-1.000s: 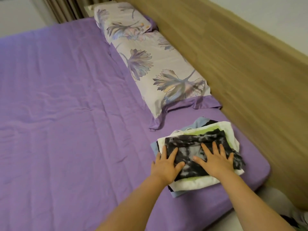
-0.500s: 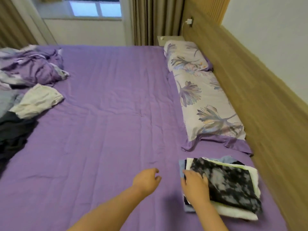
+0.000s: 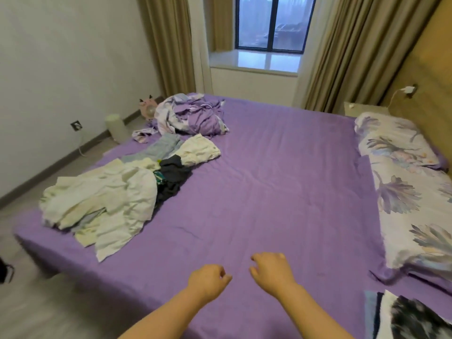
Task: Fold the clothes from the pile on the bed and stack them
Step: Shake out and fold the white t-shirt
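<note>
Both hands hang over the near part of the bed (image 3: 281, 179), holding nothing. The left hand (image 3: 208, 281) has its fingers loosely curled, its grip empty; the right hand (image 3: 271, 269), just beside it, has its fingers bent and relaxed, its grip empty too. Neither plainly touches the purple sheet.

The pile (image 3: 117, 189) of unfolded clothes lies on the left side of the bed, well apart from the hands: pale cream pieces at the near end, dark ones in the middle, a white piece and a light blue one at the far end. Farther back on the left sits a crumpled quilt (image 3: 193, 117) in purple and white.

The stack (image 3: 413, 319) of folded clothes sits at the near right corner, cut off by the edge of the view, with a black-and-grey mottled piece on top. Floral pillows (image 3: 411, 187) run along the right side by the wooden headboard (image 3: 430, 77). A window (image 3: 271, 23) with tan curtains (image 3: 347, 50) stands at the far wall.
</note>
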`<state>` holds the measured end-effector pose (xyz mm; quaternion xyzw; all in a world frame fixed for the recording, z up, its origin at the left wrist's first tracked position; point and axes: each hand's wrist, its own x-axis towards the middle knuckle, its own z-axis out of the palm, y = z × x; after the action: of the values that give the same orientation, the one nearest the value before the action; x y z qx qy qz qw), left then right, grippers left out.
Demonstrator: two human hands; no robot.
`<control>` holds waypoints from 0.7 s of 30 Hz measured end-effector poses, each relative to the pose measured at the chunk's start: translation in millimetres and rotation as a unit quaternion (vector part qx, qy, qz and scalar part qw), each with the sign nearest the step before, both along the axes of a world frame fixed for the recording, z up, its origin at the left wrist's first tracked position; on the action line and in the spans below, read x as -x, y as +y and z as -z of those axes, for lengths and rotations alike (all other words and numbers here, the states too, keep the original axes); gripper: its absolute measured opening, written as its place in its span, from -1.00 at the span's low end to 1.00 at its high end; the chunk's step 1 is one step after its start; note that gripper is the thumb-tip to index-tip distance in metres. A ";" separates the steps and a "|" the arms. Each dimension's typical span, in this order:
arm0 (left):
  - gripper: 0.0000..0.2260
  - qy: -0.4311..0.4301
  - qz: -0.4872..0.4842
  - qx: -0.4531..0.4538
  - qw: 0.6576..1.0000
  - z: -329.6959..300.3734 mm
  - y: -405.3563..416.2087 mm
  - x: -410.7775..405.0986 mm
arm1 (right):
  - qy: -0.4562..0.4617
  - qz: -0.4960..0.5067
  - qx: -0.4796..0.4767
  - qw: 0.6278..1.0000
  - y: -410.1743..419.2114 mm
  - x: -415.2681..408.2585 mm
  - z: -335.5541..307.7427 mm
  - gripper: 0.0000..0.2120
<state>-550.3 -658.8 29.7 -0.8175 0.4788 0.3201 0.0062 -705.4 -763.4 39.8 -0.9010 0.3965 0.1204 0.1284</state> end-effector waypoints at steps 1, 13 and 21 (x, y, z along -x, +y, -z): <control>-0.63 -0.001 -0.017 0.007 1.000 -5.0 13.0 -17.2 | -0.004 -0.013 0.001 1.000 9.2 -22.3 -4.3 -0.65; -0.66 -0.011 -0.180 0.031 0.983 -40.2 191.5 -223.7 | -0.049 -0.111 -0.001 0.993 142.6 -250.7 -30.2 -0.65; -0.67 -0.015 -0.254 0.046 0.966 -47.1 256.0 -314.9 | -0.062 -0.151 -0.019 0.986 198.1 -350.2 -42.0 -0.64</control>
<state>-235.4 -402.7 76.9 -0.9162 0.2697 0.2769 -0.1059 -355.1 -565.3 81.8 -0.9536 0.2449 0.0897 0.1505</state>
